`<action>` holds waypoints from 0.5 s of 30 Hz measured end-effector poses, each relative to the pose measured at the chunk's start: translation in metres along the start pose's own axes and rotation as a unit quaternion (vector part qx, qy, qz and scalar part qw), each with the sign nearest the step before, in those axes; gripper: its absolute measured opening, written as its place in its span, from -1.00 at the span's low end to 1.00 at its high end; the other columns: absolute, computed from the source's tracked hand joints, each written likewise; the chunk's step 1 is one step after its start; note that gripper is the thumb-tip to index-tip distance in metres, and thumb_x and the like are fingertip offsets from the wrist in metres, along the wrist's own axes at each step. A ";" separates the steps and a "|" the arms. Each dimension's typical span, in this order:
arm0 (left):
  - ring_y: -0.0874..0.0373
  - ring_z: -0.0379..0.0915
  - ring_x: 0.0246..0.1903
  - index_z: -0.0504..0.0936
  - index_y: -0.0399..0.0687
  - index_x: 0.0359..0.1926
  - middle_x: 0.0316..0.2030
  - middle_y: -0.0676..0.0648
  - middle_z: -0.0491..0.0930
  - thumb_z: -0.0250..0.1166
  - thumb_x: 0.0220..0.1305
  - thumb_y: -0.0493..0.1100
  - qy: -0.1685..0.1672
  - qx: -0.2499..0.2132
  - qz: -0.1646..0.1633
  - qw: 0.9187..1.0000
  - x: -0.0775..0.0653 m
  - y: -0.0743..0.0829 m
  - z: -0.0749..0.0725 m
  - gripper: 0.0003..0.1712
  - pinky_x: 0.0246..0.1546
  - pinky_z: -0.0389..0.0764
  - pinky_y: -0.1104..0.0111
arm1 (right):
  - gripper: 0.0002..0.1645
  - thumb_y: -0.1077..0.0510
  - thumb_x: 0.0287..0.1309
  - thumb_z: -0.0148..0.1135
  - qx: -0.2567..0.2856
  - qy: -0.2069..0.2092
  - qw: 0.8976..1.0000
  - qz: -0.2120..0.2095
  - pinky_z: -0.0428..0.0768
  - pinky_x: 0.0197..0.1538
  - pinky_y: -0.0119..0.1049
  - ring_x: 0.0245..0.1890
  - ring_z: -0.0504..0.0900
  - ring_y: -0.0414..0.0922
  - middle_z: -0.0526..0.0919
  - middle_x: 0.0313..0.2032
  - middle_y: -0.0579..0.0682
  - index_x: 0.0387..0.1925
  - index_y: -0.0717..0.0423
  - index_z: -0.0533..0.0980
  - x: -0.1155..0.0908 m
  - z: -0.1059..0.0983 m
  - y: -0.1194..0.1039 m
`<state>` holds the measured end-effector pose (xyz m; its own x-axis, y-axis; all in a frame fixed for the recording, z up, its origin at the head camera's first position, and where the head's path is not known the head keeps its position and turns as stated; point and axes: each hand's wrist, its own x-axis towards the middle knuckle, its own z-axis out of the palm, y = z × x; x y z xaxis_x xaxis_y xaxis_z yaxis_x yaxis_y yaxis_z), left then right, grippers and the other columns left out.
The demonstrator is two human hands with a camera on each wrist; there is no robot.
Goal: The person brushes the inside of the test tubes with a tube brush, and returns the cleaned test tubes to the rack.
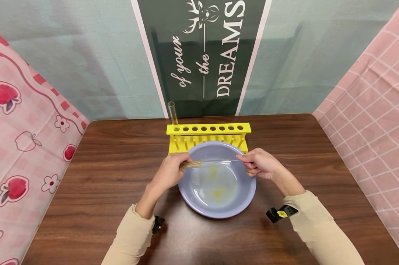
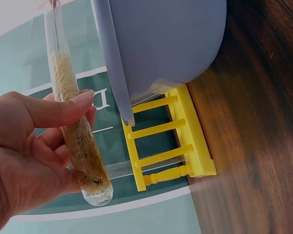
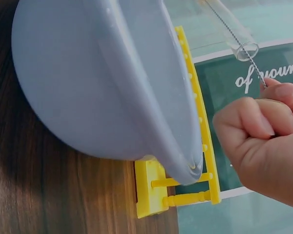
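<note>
Above the lavender basin (image 1: 216, 214), my left hand (image 1: 168, 171) grips a glass test tube (image 2: 98, 196) between thumb and fingers. Tan bristles of a test tube brush (image 2: 64, 78) fill the tube almost to its rounded end. My right hand (image 1: 261, 164) pinches the brush's twisted wire handle (image 3: 257, 72), which comes out of the tube's open mouth. In the head view the tube lies nearly level across the basin. Shallow water with yellow patches (image 1: 218, 193) shows inside the basin.
A yellow test tube rack (image 1: 208, 129) stands right behind the basin, its front partly hidden by the rim. One clear test tube (image 1: 172, 110) stands in its leftmost hole. A brown wooden table (image 1: 119, 176) lies underneath, with cloth curtains (image 1: 96, 55) around it.
</note>
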<state>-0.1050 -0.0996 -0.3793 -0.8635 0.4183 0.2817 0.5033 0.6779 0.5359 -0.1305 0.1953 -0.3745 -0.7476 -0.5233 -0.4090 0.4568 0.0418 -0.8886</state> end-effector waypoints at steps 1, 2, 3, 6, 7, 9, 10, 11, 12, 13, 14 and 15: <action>0.11 0.48 -0.39 0.57 -0.10 -0.46 -0.47 -0.03 0.57 0.07 -0.24 -0.61 0.001 -0.002 0.001 1.000 0.000 0.000 0.000 -0.62 -0.41 0.46 0.21 | -0.47 0.24 0.27 -0.03 -0.020 0.007 1.000 -0.008 -0.07 -0.64 -0.33 -0.83 -0.01 -0.20 0.09 -0.84 -0.12 -0.85 0.18 0.28 0.000 0.000 0.000; 0.12 0.48 -0.40 0.57 -0.09 -0.46 -0.47 -0.02 0.57 0.07 -0.24 -0.61 0.001 -0.004 0.002 1.000 0.000 -0.001 0.001 -0.62 -0.41 0.46 0.22 | -0.48 0.24 0.26 -0.01 -0.044 0.016 0.999 -0.016 -0.06 -0.64 -0.34 -0.83 0.00 -0.21 0.12 -0.84 -0.12 -0.84 0.20 0.30 0.000 0.000 0.001; 0.12 0.48 -0.40 0.57 -0.10 -0.46 -0.47 -0.02 0.57 0.07 -0.23 -0.60 0.002 -0.005 0.003 1.000 0.000 -0.002 0.001 -0.62 -0.41 0.46 0.23 | -0.49 0.23 0.25 0.01 -0.071 0.027 0.997 -0.025 -0.05 -0.65 -0.35 -0.82 0.02 -0.22 0.15 -0.84 -0.11 -0.83 0.24 0.31 0.000 0.000 0.001; 0.13 0.47 -0.42 0.57 -0.10 -0.46 -0.48 -0.02 0.57 0.07 -0.22 -0.60 0.000 -0.011 0.002 1.000 -0.001 -0.003 0.001 -0.62 -0.42 0.45 0.23 | -0.50 0.19 0.22 0.08 -0.181 0.066 0.980 -0.059 0.03 -0.67 -0.40 -0.80 0.08 -0.24 0.24 -0.81 -0.08 -0.78 0.38 0.33 -0.001 0.002 0.003; 0.13 0.47 -0.42 0.57 -0.10 -0.46 -0.48 -0.02 0.57 0.07 -0.22 -0.60 -0.001 -0.012 0.002 1.000 -0.001 -0.003 0.001 -0.62 -0.42 0.45 0.24 | -0.50 0.18 0.21 0.10 -0.220 0.079 0.970 -0.072 0.04 -0.67 -0.40 -0.79 0.09 -0.24 0.26 -0.81 -0.07 -0.77 0.39 0.34 -0.001 0.003 0.003; 0.13 0.47 -0.42 0.58 -0.10 -0.45 -0.47 -0.02 0.57 0.07 -0.22 -0.60 -0.003 -0.014 0.001 1.000 -0.001 -0.004 0.000 -0.62 -0.42 0.45 0.24 | -0.50 0.16 0.18 0.14 -0.290 0.103 0.947 -0.096 0.07 -0.67 -0.39 -0.78 0.11 -0.24 0.27 -0.80 -0.07 -0.77 0.38 0.35 -0.002 0.004 0.004; 0.13 0.46 -0.42 0.58 -0.10 -0.45 -0.47 -0.02 0.57 0.07 -0.22 -0.60 -0.005 -0.015 0.000 1.000 -0.001 -0.004 0.000 -0.62 -0.43 0.45 0.24 | -0.50 0.14 0.18 0.15 -0.321 0.113 0.934 -0.109 0.08 -0.67 -0.38 -0.77 0.12 -0.23 0.26 -0.80 -0.08 -0.78 0.34 0.36 -0.002 0.005 0.005; 0.13 0.46 -0.43 0.58 -0.10 -0.45 -0.47 -0.02 0.57 0.06 -0.22 -0.59 -0.006 -0.015 0.000 1.000 -0.001 -0.004 0.000 -0.62 -0.43 0.45 0.25 | -0.51 0.14 0.17 0.16 -0.343 0.121 0.924 -0.119 0.08 -0.66 -0.38 -0.76 0.12 -0.23 0.25 -0.80 -0.09 -0.80 0.29 0.36 -0.003 0.005 0.005; 0.13 0.45 -0.44 0.58 -0.10 -0.45 -0.48 -0.02 0.57 0.06 -0.21 -0.59 -0.008 -0.015 -0.001 1.000 -0.001 -0.004 0.000 -0.63 -0.43 0.44 0.25 | -0.52 0.13 0.17 0.16 -0.359 0.126 0.915 -0.131 0.09 -0.66 -0.38 -0.75 0.13 -0.24 0.25 -0.80 -0.10 -0.80 0.24 0.37 -0.003 0.005 0.006; 0.14 0.44 -0.45 0.58 -0.09 -0.45 -0.48 -0.01 0.57 0.05 -0.21 -0.59 -0.010 -0.015 -0.001 1.000 -0.001 -0.005 0.000 -0.63 -0.44 0.44 0.26 | -0.53 0.14 0.17 0.17 -0.374 0.130 0.907 -0.142 0.09 -0.66 -0.38 -0.75 0.13 -0.24 0.23 -0.80 -0.11 -0.81 0.21 0.37 -0.003 0.005 0.008; 0.15 0.42 -0.47 0.58 -0.09 -0.45 -0.49 0.00 0.56 0.05 -0.20 -0.59 -0.012 -0.016 -0.001 1.000 -0.001 -0.005 0.000 -0.63 -0.45 0.43 0.27 | -0.54 0.14 0.17 0.16 -0.385 0.132 0.900 -0.154 0.10 -0.65 -0.38 -0.74 0.13 -0.25 0.23 -0.79 -0.12 -0.81 0.19 0.37 -0.003 0.005 0.009; 0.16 0.40 -0.48 0.58 -0.09 -0.45 -0.50 0.01 0.56 0.04 -0.20 -0.58 -0.015 -0.016 -0.002 1.000 -0.001 -0.005 0.000 -0.63 -0.46 0.41 0.28 | -0.54 0.14 0.17 0.16 -0.395 0.135 0.894 -0.166 0.11 -0.64 -0.38 -0.74 0.13 -0.26 0.22 -0.79 -0.13 -0.80 0.17 0.36 -0.003 0.005 0.010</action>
<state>-0.1067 -0.1036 -0.3824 -0.8635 0.4342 0.2566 0.4988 0.6597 0.5621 -0.1209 0.1928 -0.3808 -0.9168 -0.3976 -0.0367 -0.2136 0.5660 -0.7962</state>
